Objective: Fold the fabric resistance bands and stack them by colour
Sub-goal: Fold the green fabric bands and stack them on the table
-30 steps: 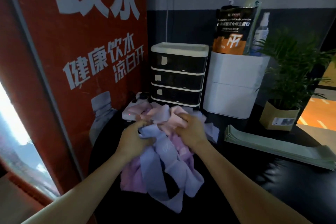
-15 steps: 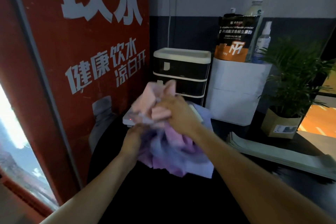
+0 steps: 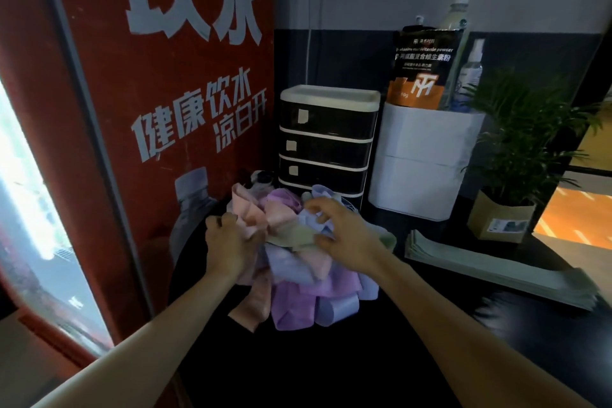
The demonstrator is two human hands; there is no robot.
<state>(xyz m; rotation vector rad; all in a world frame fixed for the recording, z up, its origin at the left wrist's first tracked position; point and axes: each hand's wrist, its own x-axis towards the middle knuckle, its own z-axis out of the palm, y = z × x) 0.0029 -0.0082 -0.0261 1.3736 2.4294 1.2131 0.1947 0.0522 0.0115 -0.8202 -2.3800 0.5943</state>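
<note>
A tangled heap of fabric resistance bands [image 3: 298,278] lies on the black table [image 3: 331,361], with pink, purple, lilac-blue and pale green bands mixed together. My left hand [image 3: 228,248] grips the pink bands at the heap's left side, fingers buried in the cloth. My right hand [image 3: 344,235] is on top of the heap at the right, with curled fingers picking at a lilac and a pale green band [image 3: 291,237]. A neat stack of folded green bands [image 3: 496,270] lies to the right on the table.
A red vending machine [image 3: 149,109] stands close on the left. Behind the heap are a black drawer unit [image 3: 328,142] and a white bin [image 3: 424,159] holding a pouch and bottles. A potted plant [image 3: 516,182] stands at the right.
The bundle that both hands had lifted is back down on the table. My right hand has let go of the pink bands and moved to the heap's right top.
</note>
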